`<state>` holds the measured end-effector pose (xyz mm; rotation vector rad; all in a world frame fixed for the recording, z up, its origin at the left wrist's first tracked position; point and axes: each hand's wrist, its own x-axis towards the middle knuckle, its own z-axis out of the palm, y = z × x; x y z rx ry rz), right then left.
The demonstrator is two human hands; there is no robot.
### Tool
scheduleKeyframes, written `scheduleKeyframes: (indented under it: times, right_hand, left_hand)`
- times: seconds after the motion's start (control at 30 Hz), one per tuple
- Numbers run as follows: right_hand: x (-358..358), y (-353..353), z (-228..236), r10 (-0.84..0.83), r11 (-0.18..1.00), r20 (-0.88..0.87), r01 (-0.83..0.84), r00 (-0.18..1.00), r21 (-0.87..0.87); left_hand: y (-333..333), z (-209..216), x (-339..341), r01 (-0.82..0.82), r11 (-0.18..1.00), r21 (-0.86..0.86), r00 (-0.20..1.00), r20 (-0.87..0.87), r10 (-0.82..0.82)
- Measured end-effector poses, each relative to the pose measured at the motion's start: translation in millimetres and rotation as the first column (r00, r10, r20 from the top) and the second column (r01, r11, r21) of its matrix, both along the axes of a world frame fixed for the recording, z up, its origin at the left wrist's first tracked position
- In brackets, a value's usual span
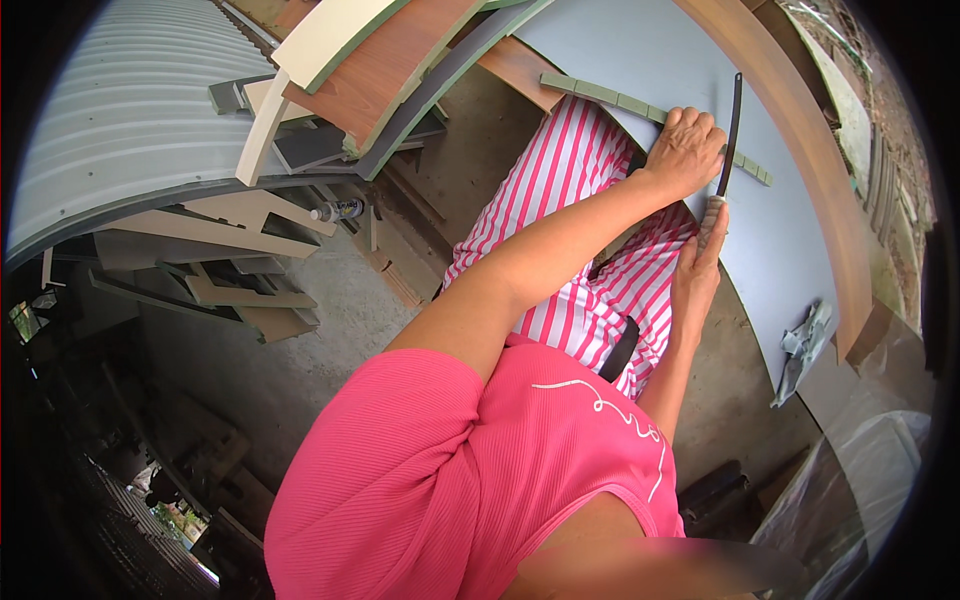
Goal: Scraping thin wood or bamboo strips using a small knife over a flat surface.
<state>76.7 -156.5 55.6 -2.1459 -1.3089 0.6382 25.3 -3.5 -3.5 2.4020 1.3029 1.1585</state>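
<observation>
A narrow grey-green strip (612, 97) marked with cross lines lies along the near edge of a pale blue-grey board (780, 215). My left hand (685, 155) is closed over this strip, its fingers curled and pressing it down; part of the strip is hidden beneath. In my right hand (703, 248) is the pale, wrapped handle of a hacksaw blade (735, 130). The thin dark blade points away from me and crosses the strip just right of my left hand. Its teeth are too fine to make out.
Curved offcuts of wood-toned board (390, 75) are piled at the upper left, beside a corrugated metal sheet (150, 120). A small bottle (338, 210) lies near more offcuts (250, 295). A crumpled grey cloth (803, 345) rests on the board's right part, inside a curved brown edge (800, 130).
</observation>
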Motion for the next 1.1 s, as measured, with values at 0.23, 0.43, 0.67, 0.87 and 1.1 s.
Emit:
scheduleKeyframes:
  times: [0.23, 0.43, 0.67, 0.87, 1.1]
  right_hand:
    - [5, 1, 3, -0.004, 0.999, 0.008, 0.004, 1.000, 0.037]
    - [2, 6, 3, -0.033, 0.999, -0.008, 0.033, 0.999, -0.005]
    - [1, 10, 5, -0.032, 0.999, -0.014, 0.032, 0.999, -0.027]
    - [1, -9, -7, -0.017, 0.998, 0.029, 0.019, 0.999, -0.064]
    - [-2, -12, -4, 0.020, 0.999, 0.041, -0.022, 0.999, 0.038]
  left_hand:
    - [1, 0, 0, -0.003, 1.000, 0.007, 1.000, 0.013, 0.003]
    - [0, 0, -1, 0.001, 1.000, 0.010, 1.000, 0.004, -0.001]
    - [1, 1, -1, 0.018, 1.000, 0.003, 1.000, -0.002, -0.018]
    - [1, 0, 0, 0.009, 1.000, 0.000, 0.999, -0.049, -0.009]
    - [4, -3, -5, 0.010, 1.000, -0.002, 0.999, -0.043, -0.010]
